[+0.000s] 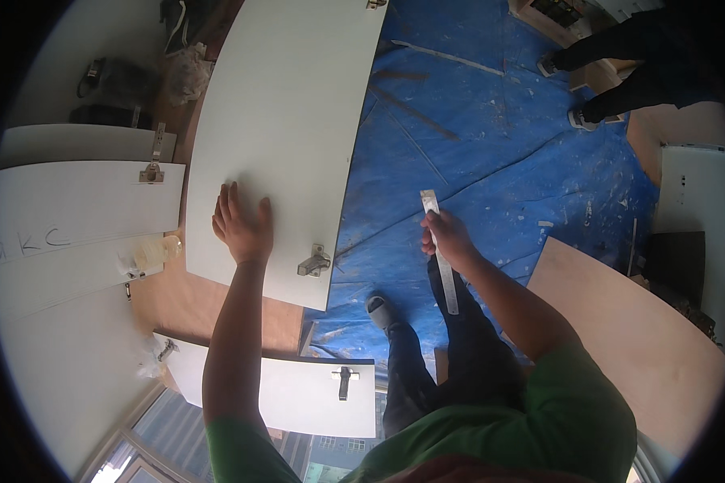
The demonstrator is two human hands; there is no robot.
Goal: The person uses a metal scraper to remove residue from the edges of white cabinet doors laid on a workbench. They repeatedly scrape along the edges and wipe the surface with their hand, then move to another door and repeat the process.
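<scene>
My left hand (pixel 246 225) lies flat, fingers stretched, on a long white cabinet door panel (pixel 286 121). Near the panel's close right corner sits a metal cabinet hinge (pixel 314 261), and part of another hinge (pixel 376 4) shows at the far end. My right hand (pixel 449 239) is closed around a flat, silvery strip that looks like a metal ruler (pixel 447 282). One end of it sticks out past my fingers, the other points back toward my leg. It is held off to the right of the panel, not touching it.
The panel rests on a wooden surface (pixel 217 298). Another white door with hinges (pixel 298 386) lies nearer me. White panels (pixel 80 201) stand at left. A blue sheet (pixel 491 145) with scraps covers the floor. A plywood board (pixel 620 338) is at right; another person's legs (pixel 612 72) stand at far right.
</scene>
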